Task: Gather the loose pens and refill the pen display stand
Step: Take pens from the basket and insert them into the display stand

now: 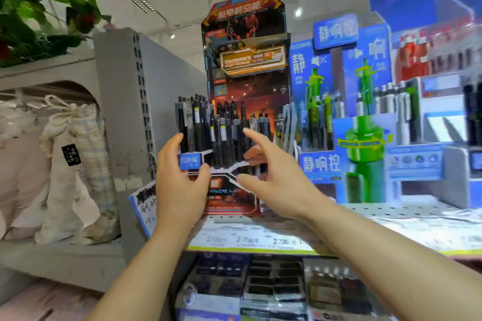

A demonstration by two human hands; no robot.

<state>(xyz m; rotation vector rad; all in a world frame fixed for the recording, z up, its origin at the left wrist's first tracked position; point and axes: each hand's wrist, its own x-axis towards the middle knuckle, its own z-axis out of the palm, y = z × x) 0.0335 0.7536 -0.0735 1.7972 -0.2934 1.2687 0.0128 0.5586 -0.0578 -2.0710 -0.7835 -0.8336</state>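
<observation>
A red and black cardboard pen display stand stands on the white shelf in the head view. Several dark pens stand upright in its front tiers. My left hand grips the stand's lower left front, with its fingers round the side and its thumb by a blue label. My right hand is open in front of the stand's right half. Its fingers are spread close to the pens and hold nothing.
A blue display stand with green and grey pens stands close on the right. A grey shelf upright and fabric bags are on the left. Price tags line the shelf edge, above boxed stationery.
</observation>
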